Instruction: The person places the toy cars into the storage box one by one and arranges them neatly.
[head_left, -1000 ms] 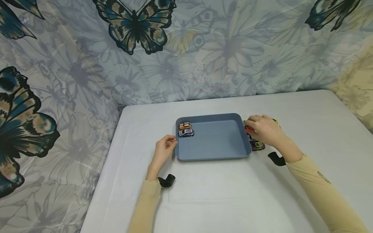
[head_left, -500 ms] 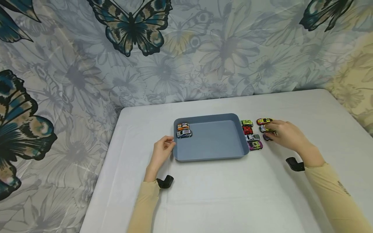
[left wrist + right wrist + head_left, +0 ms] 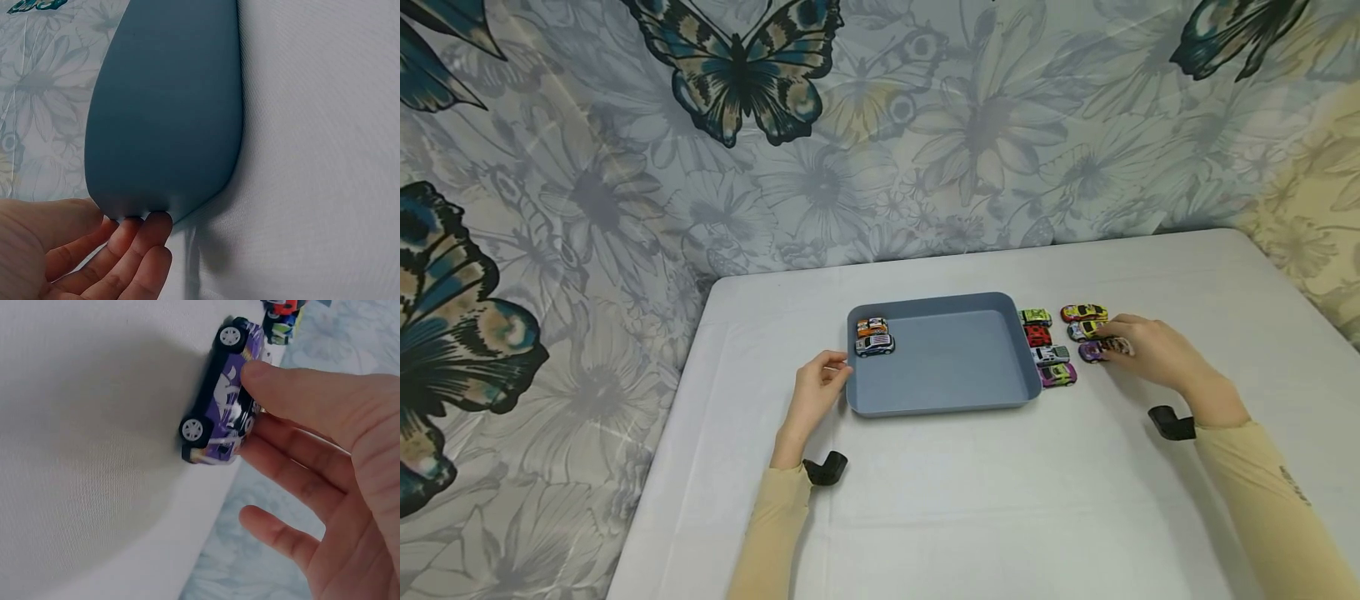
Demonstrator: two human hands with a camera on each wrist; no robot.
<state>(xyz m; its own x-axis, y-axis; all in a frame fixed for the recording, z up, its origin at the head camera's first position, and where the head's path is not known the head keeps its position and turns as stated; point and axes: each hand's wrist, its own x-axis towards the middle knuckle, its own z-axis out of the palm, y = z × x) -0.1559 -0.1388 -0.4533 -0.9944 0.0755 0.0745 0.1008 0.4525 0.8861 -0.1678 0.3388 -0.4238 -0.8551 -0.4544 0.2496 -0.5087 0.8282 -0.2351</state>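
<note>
My left hand [image 3: 820,385] grips the left end of a blue-grey tray [image 3: 947,400]. In the left wrist view, the thumb lies at the edge of the tray [image 3: 169,112] and the bent fingertips press its end wall. Inside the tray, an orange toy car [image 3: 872,326] and a silver toy car [image 3: 875,344] sit side by side at the left. My right hand [image 3: 1157,358] holds a purple toy car [image 3: 1092,351] right of the tray, thumb on one side and fingers on the other. The right wrist view shows white markings on this purple car [image 3: 225,403].
Beside the tray's right wall stand a green car [image 3: 1036,317], a red car [image 3: 1037,336], a silver car [image 3: 1051,356] and a purple-green car [image 3: 1057,375]. Farther right are a yellow-red car [image 3: 1083,312] and a yellow-silver car [image 3: 1084,331]. Patterned fabric [image 3: 880,208] hangs behind the white table [image 3: 955,500].
My right hand has moved right from the cars beside the tray to the second column, where it now holds the purple car. The left hand has stayed at the tray's end.
</note>
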